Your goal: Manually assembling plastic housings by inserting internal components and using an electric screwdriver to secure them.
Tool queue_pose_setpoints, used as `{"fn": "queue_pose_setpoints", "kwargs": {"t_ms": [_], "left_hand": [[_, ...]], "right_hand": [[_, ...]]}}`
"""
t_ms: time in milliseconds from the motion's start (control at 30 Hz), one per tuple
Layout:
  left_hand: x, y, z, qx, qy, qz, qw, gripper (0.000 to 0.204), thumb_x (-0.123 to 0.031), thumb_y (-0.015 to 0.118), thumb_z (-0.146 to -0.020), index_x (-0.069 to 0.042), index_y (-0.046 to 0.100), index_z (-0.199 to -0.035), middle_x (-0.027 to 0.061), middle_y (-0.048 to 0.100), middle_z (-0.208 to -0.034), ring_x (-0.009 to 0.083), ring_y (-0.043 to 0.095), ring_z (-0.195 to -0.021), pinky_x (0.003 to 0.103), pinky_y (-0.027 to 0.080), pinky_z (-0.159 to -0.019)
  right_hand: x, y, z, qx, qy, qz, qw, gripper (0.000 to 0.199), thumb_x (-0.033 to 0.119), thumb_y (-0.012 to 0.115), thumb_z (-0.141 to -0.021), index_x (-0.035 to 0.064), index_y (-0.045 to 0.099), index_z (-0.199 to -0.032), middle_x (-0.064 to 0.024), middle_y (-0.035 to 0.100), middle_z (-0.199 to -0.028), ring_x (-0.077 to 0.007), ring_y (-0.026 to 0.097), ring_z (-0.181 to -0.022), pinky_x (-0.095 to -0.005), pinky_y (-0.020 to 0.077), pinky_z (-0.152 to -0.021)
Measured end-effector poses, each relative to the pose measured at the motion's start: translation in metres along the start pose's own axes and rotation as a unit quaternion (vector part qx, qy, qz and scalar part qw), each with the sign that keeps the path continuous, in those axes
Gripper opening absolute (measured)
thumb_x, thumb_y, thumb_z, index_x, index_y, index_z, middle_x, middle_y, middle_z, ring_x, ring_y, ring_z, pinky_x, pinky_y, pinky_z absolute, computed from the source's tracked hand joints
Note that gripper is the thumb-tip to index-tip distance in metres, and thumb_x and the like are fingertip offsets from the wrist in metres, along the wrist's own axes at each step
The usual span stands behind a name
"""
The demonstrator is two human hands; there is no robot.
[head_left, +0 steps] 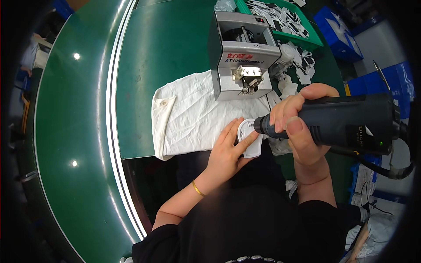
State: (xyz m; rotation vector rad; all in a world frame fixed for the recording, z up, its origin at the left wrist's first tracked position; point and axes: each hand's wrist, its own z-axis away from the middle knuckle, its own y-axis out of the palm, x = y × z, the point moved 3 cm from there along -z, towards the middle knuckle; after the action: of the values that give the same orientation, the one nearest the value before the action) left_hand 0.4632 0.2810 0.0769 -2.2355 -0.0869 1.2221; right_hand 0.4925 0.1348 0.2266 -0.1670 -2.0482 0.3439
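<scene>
In my right hand point(302, 118) is a black electric screwdriver point(346, 120), lying nearly level with its tip toward the left. The tip meets a white plastic housing point(251, 148), rounded at the far end and straighter toward me. My left hand point(228, 147) grips this housing from its left side, the thumb close to the screwdriver's nose. Whether a screw sits under the tip is too small to tell. Under and beyond the housing a white cloth point(193, 114) is spread on the green bench, its left edge folded over.
A grey screw-feeder machine point(243, 57) stands just beyond the cloth. Behind it on the right, a green bin point(302, 33) holds many white and black pieces, with more scattered beside it. Blue bins point(337, 35) stand at far right. A bright strip point(115, 87) runs along the left.
</scene>
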Motion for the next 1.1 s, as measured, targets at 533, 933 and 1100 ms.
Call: {"fn": "queue_pose_setpoints", "kwargs": {"t_ms": [533, 933, 1100], "left_hand": [[0.000, 0.000, 0.000, -0.015, -0.001, 0.007, 1.000, 0.074, -0.011, 0.086, -0.061, -0.016, 0.062, -0.131, 0.0235, 0.046, -0.143, 0.0415, 0.047, -0.130, 0.045, 0.044, -0.106], [0.001, 0.000, 0.001, -0.021, 0.000, 0.005, 1.000, 0.074, -0.011, 0.085, -0.061, -0.016, 0.062, -0.131, 0.0231, 0.046, -0.143, 0.0417, 0.047, -0.130, 0.045, 0.044, -0.105], [-0.002, 0.001, 0.001, -0.016, 0.013, -0.014, 1.000, 0.074, -0.013, 0.083, -0.064, -0.016, 0.060, -0.134, 0.0238, 0.046, -0.143, 0.0418, 0.047, -0.129, 0.045, 0.043, -0.106]], "right_hand": [[-0.005, 0.010, 0.001, -0.048, 0.005, -0.032, 0.998, 0.041, 0.005, 0.060, -0.090, 0.0046, 0.038, -0.125, -0.0072, 0.054, -0.079, -0.0149, 0.055, -0.066, -0.0359, 0.0493, -0.069], [-0.006, 0.015, 0.000, -0.028, 0.017, -0.071, 0.997, 0.033, 0.005, 0.059, -0.090, 0.0062, 0.038, -0.116, -0.0068, 0.053, -0.079, -0.0147, 0.054, -0.066, -0.0366, 0.0498, -0.070], [-0.012, 0.012, -0.001, -0.004, 0.023, -0.056, 0.998, 0.041, 0.007, 0.063, -0.089, 0.0023, 0.038, -0.121, -0.0067, 0.054, -0.077, -0.0158, 0.055, -0.065, -0.0372, 0.0505, -0.067]]}}
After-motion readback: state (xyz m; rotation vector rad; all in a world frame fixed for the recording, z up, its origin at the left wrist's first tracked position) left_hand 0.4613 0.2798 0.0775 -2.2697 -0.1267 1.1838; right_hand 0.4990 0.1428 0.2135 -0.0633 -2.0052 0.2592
